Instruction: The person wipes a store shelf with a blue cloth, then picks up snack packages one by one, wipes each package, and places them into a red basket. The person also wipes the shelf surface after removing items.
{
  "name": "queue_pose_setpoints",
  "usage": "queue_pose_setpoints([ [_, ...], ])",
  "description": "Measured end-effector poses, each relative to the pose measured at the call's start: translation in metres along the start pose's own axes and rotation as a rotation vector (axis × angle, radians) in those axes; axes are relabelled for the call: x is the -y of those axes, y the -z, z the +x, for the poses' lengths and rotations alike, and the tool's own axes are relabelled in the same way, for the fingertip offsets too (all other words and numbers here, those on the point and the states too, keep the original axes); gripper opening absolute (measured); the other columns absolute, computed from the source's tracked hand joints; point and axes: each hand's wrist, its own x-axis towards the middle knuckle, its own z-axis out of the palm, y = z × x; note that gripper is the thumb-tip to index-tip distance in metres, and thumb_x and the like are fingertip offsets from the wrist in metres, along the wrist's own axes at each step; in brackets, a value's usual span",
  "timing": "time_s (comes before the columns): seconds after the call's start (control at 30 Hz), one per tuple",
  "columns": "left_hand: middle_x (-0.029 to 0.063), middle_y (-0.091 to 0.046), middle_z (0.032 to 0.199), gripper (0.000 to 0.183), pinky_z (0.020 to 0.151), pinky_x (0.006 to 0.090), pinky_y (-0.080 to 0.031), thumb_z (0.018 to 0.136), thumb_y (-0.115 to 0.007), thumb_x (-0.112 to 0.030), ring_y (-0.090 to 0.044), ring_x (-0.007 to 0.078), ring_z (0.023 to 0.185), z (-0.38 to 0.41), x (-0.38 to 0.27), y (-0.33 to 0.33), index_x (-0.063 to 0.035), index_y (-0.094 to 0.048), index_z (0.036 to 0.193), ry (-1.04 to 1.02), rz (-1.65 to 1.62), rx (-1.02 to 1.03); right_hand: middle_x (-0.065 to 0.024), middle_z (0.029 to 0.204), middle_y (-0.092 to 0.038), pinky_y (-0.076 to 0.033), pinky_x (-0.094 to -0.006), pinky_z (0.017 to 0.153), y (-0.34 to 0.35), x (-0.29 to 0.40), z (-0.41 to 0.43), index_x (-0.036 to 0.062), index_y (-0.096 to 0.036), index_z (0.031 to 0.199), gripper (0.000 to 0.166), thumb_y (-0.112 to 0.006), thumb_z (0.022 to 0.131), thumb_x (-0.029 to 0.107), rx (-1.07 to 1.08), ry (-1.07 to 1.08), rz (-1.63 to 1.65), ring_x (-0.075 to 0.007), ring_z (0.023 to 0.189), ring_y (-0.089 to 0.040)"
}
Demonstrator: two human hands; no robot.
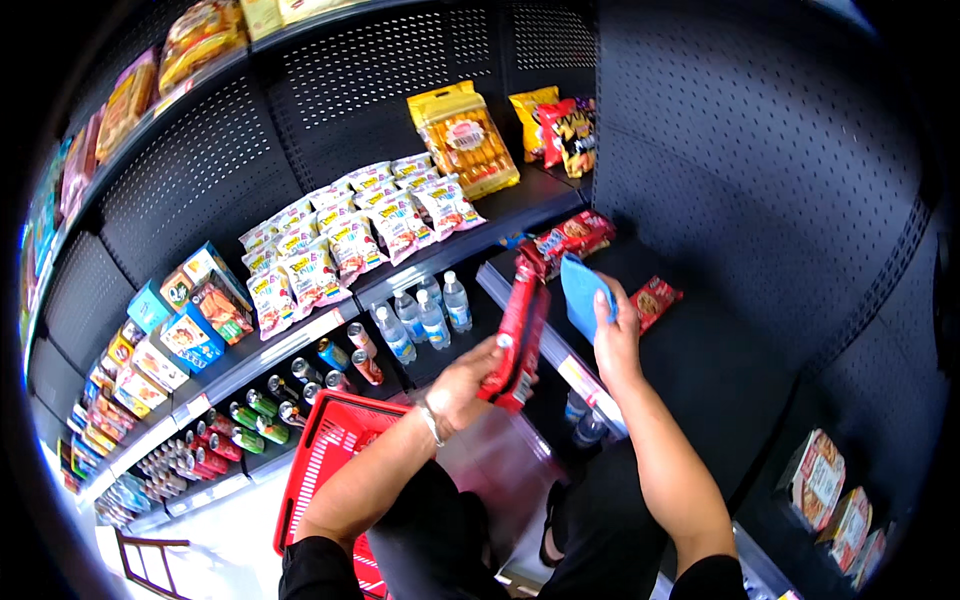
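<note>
My left hand (465, 384), with a band at its wrist, grips a long red snack packet (517, 337) above the shelf's front edge. It may be more than one packet; I cannot tell. A folded blue cloth (581, 296) is pinched in my right hand (619, 334), with the thumb on its near face. Behind the hands, a red snack bag (581, 232) lies on the black corner shelf (697, 390). A smaller red packet (654, 301) rests just beyond my right hand, partly hidden by it.
A red shopping basket (319, 450) stands at my left, partly behind my forearm. White snack bags (352, 247) in rows and a yellow bag (465, 142) fill the shelf ahead. Water bottles (431, 319) and drink cans (259, 405) stand below. Boxes (817, 480) sit at right.
</note>
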Motion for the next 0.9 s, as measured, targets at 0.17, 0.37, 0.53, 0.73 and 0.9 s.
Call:
queue_pose_setpoints([
  [0.17, 0.0142, -0.057, 0.127, 0.046, 0.096, 0.0427, -0.049, 0.100, -0.048, -0.022, -0.059, 0.0295, 0.113, 0.016, 0.028, -0.006, -0.0052, -0.037, 0.141, 0.060, -0.080, 0.084, -0.0183, 0.119, -0.063, -0.043, -0.0367, 0.098, -0.012, -0.005, -0.004, 0.0007, -0.056, 0.124, 0.031, -0.047, 0.097, 0.012, 0.166, 0.053, -0.079, -0.0305, 0.113, -0.059],
  [0.37, 0.0085, -0.057, 0.129, 0.044, 0.100, 0.0376, -0.045, 0.101, -0.047, -0.018, -0.058, 0.0191, 0.115, 0.021, 0.031, -0.013, -0.0052, -0.038, 0.142, 0.053, -0.185, -0.027, -0.0205, 0.127, -0.058, -0.042, -0.0376, 0.102, -0.020, -0.009, -0.016, 0.0007, -0.055, 0.125, 0.032, -0.050, 0.096, 0.011, 0.318, 0.075, -0.058, -0.0323, 0.121, -0.055],
  [0.53, 0.0034, -0.060, 0.124, 0.039, 0.092, 0.0386, -0.050, 0.102, -0.045, -0.020, -0.059, 0.0158, 0.113, 0.018, 0.017, -0.008, -0.0133, -0.043, 0.140, 0.019, -0.169, -0.214, -0.0203, 0.131, -0.056, -0.044, -0.0376, 0.100, -0.036, 0.005, -0.035, 0.0006, -0.056, 0.123, 0.031, -0.053, 0.093, 0.008, 0.442, 0.183, -0.123, -0.0349, 0.121, -0.056],
  [0.73, 0.0079, -0.059, 0.123, 0.040, 0.092, 0.0385, -0.051, 0.100, -0.044, -0.011, -0.060, 0.0196, 0.110, 0.015, 0.000, 0.000, -0.0076, -0.042, 0.140, -0.112, -0.158, -0.282, -0.0202, 0.129, -0.057, -0.044, -0.0367, 0.100, -0.046, 0.035, -0.046, -0.0004, -0.058, 0.118, 0.029, -0.051, 0.089, -0.001, 0.546, 0.194, -0.098, -0.0341, 0.120, -0.057],
  [0.9, 0.0080, -0.062, 0.114, 0.051, 0.084, 0.0316, -0.051, 0.095, -0.055, -0.008, -0.062, 0.0159, 0.096, 0.016, -0.003, 0.010, -0.0068, -0.039, 0.144, -0.205, -0.010, -0.368, -0.0138, 0.114, -0.065, -0.045, -0.0308, 0.095, -0.033, 0.042, -0.040, -0.0013, -0.061, 0.112, 0.023, -0.051, 0.095, 0.011, 0.536, -0.179, 0.174, -0.0198, 0.105, -0.061],
])
